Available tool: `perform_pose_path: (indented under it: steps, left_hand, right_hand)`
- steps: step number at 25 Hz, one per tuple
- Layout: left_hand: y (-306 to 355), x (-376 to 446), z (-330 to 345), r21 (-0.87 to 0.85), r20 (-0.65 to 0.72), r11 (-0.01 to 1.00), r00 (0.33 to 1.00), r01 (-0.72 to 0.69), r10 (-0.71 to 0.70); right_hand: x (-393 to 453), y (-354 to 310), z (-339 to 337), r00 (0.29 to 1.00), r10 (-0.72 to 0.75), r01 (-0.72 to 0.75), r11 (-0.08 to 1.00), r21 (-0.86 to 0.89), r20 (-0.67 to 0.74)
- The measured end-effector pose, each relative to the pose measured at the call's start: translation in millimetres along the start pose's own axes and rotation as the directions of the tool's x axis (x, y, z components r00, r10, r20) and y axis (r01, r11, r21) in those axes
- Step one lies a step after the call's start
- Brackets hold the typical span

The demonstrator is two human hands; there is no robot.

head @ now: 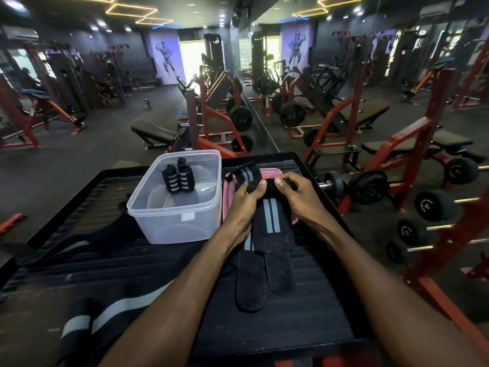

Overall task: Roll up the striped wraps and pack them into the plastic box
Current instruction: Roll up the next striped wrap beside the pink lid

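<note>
Near the middle of the black ribbed tabletop (158,263), both hands work on one black wrap with two grey stripes (272,215). The left hand (246,200) has its fingers curled around the far, rolled end of this wrap, thumb lying on top. The right hand (293,197) pinches the same roll from the right side, its fingers bent over the cloth and its thumb tip close to the left thumb. The unrolled part of the wrap runs toward the near edge and ends in a plain black tab. A second striped wrap (248,260) lies flat just left of it, partly under the left wrist, with its far end showing past the hands.

Left of the hands stands the clear plastic box (174,221), open at the top. Two rolled wraps (178,176) stand upright side by side at its far end, touching each other. A pink lid (225,202) lies flat between the box and the hands, beneath the wraps. At the near left corner of the tabletop rests a wide black belt with a pale band (87,324).
</note>
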State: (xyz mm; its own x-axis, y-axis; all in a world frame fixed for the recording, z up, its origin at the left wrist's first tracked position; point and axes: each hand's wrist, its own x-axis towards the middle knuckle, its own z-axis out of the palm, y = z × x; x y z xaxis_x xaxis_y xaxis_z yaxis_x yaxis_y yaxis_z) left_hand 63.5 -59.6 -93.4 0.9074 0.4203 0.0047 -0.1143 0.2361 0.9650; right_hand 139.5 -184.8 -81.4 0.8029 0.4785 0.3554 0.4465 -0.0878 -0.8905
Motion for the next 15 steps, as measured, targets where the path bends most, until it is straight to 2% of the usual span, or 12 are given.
perform_pose_path:
  steps: [3, 7, 12, 15]
  left_hand:
    - [-2.3, 1.6, -0.9, 0.041, 0.002, 0.999, 1.0, 0.002, -0.002]
    - [-4.1, 3.5, -2.5, 0.031, -0.047, 0.999, 0.999, -0.013, 0.015]
    - [2.3, -1.2, 3.2, -0.108, -0.029, 0.994, 0.999, 0.014, -0.018]
    - [0.8, 0.1, -0.8, -0.06, -0.053, 0.998, 0.998, -0.029, 0.025]
  right_hand:
    - [-0.7, -0.7, 1.0, 1.0, -0.01, 0.01, 1.0, 0.026, -0.001]
    - [-1.2, -4.0, 2.0, 0.992, 0.107, -0.114, 0.986, 0.118, 0.066]
    - [-3.9, -6.1, -1.7, 0.997, 0.028, -0.036, 0.993, 0.116, 0.071]
    - [-5.3, -8.3, 0.2, 0.995, 0.005, -0.018, 0.992, 0.127, 0.102]
